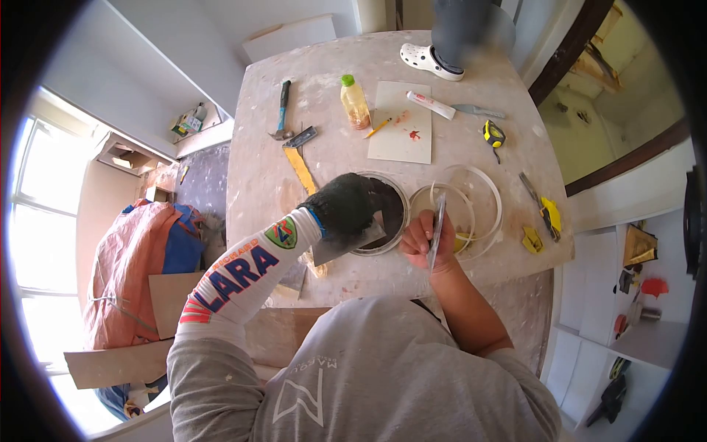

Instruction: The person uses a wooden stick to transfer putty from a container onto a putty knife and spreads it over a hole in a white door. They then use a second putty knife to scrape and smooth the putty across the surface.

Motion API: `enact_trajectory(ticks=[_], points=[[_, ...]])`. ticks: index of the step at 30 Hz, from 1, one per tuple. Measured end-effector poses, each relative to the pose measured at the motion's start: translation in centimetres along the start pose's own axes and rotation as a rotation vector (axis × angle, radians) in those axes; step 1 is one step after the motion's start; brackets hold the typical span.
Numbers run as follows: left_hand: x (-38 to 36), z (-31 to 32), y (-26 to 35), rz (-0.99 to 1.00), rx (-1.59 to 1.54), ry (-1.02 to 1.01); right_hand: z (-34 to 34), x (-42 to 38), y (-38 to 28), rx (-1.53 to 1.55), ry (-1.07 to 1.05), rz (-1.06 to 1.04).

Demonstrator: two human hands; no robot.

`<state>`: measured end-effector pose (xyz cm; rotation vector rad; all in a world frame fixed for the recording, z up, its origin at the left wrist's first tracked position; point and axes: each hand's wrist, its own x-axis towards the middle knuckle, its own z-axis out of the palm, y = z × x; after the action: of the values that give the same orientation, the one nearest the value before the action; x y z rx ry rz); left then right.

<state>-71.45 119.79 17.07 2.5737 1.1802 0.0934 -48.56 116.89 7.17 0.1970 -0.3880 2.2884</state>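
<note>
My left hand (340,205), in a black glove below a white printed sleeve, is closed at the left side of a round can (404,221) with a dark inside. A flat grey blade (346,247) juts out beneath the glove; its handle is hidden, and it looks like a wide putty knife. Bare, my right hand (426,239) pinches a thin, flat metal blade (437,232) seen nearly edge-on, just right of the can. Beyond that hand lie a round clear lid (482,221) and a pale ring (499,202), overlapping.
Around the table (258,147) lie a hammer (283,107), a square (300,166), a green-capped bottle (354,103), a pencil (378,128), a red-stained board (398,151), a tube (431,105), a tape measure (493,134) and a yellow knife (549,214). A person's white clog (433,62) is at the far edge.
</note>
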Motion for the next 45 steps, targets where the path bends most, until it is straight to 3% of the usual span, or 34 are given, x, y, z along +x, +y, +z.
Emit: enact_trajectory(ticks=[4, 7, 10, 13, 14, 16, 18, 19, 21, 25, 27, 30, 32, 33, 35, 37, 38, 39, 41, 43, 45], points=[[-3.1, -3.6, 1.0, 0.103, 0.063, 0.175, 0.5, -0.4, 0.0, 0.004, -0.002, -0.026], [-6.1, -5.3, 2.2, -0.369, -0.344, 0.158, 1.0, -1.2, -0.1, -0.004, -0.038, -0.028], [-8.3, -5.3, 2.7, -0.750, -0.703, 0.314, 1.8, -1.5, 0.0, -0.031, -0.074, -0.004], [-10.1, -5.1, 2.8, -0.502, -0.402, 0.418, 3.0, -1.6, 0.4, -0.062, -0.078, -0.005], [-10.2, -5.1, 3.4, -0.783, -0.659, 0.401, 3.4, -1.4, 0.7, -0.071, -0.079, -0.007], [-10.8, -3.6, 3.2, -0.535, -0.440, 0.545, 4.9, -0.2, 1.8, -0.098, -0.136, 0.028], [-10.8, -3.7, 4.3, -0.725, -0.720, 0.550, 6.6, 1.4, 3.3, -0.110, -0.180, 0.083], [-10.9, -3.7, 4.5, -0.648, -0.689, 0.538, 7.6, 2.4, 4.2, -0.110, -0.195, 0.122], [-10.9, -0.5, 2.3, -0.313, -0.063, 0.600, 9.0, 4.2, 5.8, -0.110, -0.229, 0.192], [-11.4, -0.9, 3.0, -0.406, -0.165, 0.560, 11.5, 5.5, 6.6, -0.144, -0.205, 0.224], [-11.9, -2.2, 2.7, -0.382, -0.038, 0.479, 13.1, 5.4, 5.4, -0.191, -0.156, 0.208], [-11.5, -2.3, 2.6, -0.484, -0.255, 0.360, 16.2, 5.8, 4.3, -0.275, -0.156, 0.215], [-11.1, -2.9, 3.8, -0.500, -0.200, 0.330, 17.6, 6.8, 5.1, -0.335, -0.151, 0.274], [-11.0, -3.3, 4.3, -0.503, -0.168, 0.321, 16.9, 7.2, 6.1, -0.247, -0.060, 0.345], [-11.8, -1.8, 3.9, -0.225, -0.197, 0.566, 16.4, 7.1, 8.1, -0.453, 0.371, 0.287], [-11.7, -1.3, 2.9, -0.229, -0.195, 0.491, 11.5, 5.8, 6.6, -0.574, 0.272, 0.262], [-12.7, -4.8, 5.1, -0.163, -0.278, 0.599, 12.1, 6.0, 7.0, -0.644, 0.387, 0.175], [-12.7, -5.7, 5.7, -0.210, -0.221, 0.523, 12.3, 5.8, 7.8, -0.685, 0.519, 0.085], [-11.7, -4.4, 4.7, -0.318, -0.178, 0.404, 11.1, 4.8, 7.3, -0.580, 0.455, 0.131], [-12.7, -7.5, 6.5, -0.295, -0.161, 0.370, 12.8, 4.4, 6.4, -0.522, 0.313, 0.104], [-11.8, -5.1, 4.5, -0.269, -0.121, 0.355, 13.7, 3.5, 5.1, -0.488, 0.207, 0.045]])
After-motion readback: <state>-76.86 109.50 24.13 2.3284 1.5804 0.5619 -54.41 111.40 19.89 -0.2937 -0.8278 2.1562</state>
